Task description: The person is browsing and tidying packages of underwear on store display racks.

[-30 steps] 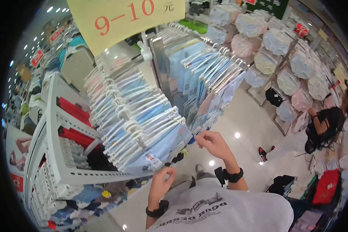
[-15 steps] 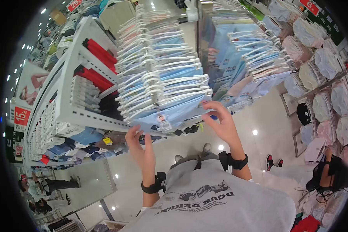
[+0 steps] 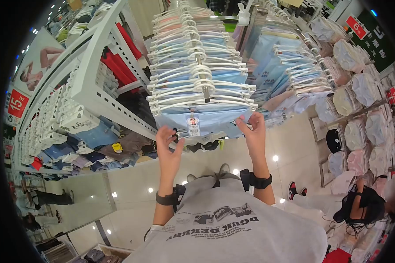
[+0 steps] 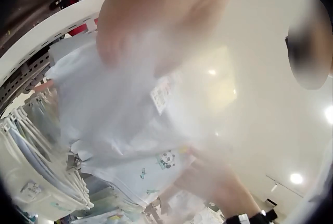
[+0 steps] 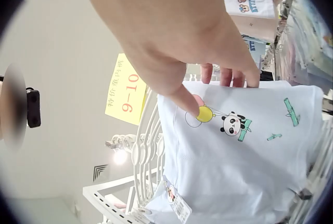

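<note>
Pale-blue cloth garment [image 3: 219,122] on a white plastic hanger [image 3: 253,106] spans between left hand [image 3: 167,153], thumb and fingers apart, and right hand [image 3: 255,133]. In the left wrist view, blur hides whether fingers grip fabric. In the right wrist view, thumb and fingers pinch its edge; the step seems to be handling that edge, calling next for light, even tension.

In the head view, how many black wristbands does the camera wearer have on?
2: a black wristband behind the left hand, and another black wristband behind the right hand.
</note>
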Available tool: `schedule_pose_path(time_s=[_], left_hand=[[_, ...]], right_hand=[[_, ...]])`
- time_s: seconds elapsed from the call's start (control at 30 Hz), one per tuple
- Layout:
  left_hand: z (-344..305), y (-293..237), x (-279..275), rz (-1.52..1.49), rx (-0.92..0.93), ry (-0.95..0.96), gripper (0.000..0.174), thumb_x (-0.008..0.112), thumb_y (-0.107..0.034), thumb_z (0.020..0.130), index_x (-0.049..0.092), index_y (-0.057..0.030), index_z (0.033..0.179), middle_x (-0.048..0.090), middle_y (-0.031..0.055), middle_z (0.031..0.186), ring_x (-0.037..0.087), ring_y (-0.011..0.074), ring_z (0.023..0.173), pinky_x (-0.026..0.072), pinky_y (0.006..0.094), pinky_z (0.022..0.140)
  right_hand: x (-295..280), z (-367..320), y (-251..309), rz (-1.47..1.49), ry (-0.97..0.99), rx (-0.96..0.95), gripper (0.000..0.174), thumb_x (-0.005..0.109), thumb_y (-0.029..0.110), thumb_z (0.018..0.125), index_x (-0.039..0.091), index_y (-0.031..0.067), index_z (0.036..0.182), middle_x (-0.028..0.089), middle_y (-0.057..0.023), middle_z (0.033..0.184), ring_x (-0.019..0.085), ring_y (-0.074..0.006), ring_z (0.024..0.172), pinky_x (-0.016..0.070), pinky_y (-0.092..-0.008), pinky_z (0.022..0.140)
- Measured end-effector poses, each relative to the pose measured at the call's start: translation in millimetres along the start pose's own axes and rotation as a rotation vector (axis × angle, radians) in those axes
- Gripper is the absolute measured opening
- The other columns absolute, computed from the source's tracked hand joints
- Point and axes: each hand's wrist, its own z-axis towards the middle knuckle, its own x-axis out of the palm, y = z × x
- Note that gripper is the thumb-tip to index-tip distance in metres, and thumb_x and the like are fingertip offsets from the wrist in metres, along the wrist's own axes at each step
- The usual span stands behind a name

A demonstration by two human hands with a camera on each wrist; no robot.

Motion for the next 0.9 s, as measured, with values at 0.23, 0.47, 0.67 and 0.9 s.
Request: schedule_pose_path(time_s=[0.23,0.47,0.67,0.9], left_hand=[[24.4,4.5,-3.4,0.09,0.157,-0.077,0.046,0.072,-0.003,0.085,0.054,0.0025,0.127,0.058,0.0129,0.122,0.058,0.0215,0.11,0.0472,0.0341,0.095],[3.6,-0.4,-0.4,0.085,-0.021,0.124,0.016,0.069,-0.011,0.091,0.062,0.0022,0.096,0.064,0.0043,0.091,0.054,0.0096,0.085,0.0435,0.0252,0.078],[-22.4,32.3,-26.1,-0.254,-0.327,0.285,0.022,0.066,-0.013,0.095,0.063,-0.001,0.113,0.066,0.0018,0.103,0.056,0.0097,0.096,0.0443,0.0255,0.085],[-41.4,7.4,-25.0,-0.196,-0.607,0.564,0.032,0.067,-0.019,0.094,0.063,0.0036,0.116,0.068,0.0061,0.106,0.061,0.0116,0.097,0.0492,0.0289,0.083]], right_hand=[[-21.8,-1.9,2.9,0.013,0.17,0.14,0.017,0.073,0.007,0.088,0.057,0.006,0.094,0.063,0.0003,0.101,0.056,-0.0065,0.091,0.0437,-0.0234,0.077],[-49.1,-15.7,5.9,0.296,0.378,0.385,0.029,0.06,0.021,0.097,0.061,0.0042,0.121,0.064,-0.0009,0.114,0.058,-0.0112,0.102,0.0457,-0.0303,0.085],[-82.0,-22.4,-13.2,0.596,0.487,0.514,0.053,0.06,0.035,0.097,0.049,0.0022,0.137,0.058,-0.0071,0.131,0.056,-0.0203,0.119,0.0449,-0.0384,0.101],[-87.5,-31.5,-28.5,0.376,0.612,0.578,0.074,0.062,0.043,0.095,0.034,0.0009,0.148,0.049,-0.0112,0.143,0.053,-0.0231,0.126,0.0445,-0.0394,0.105]])
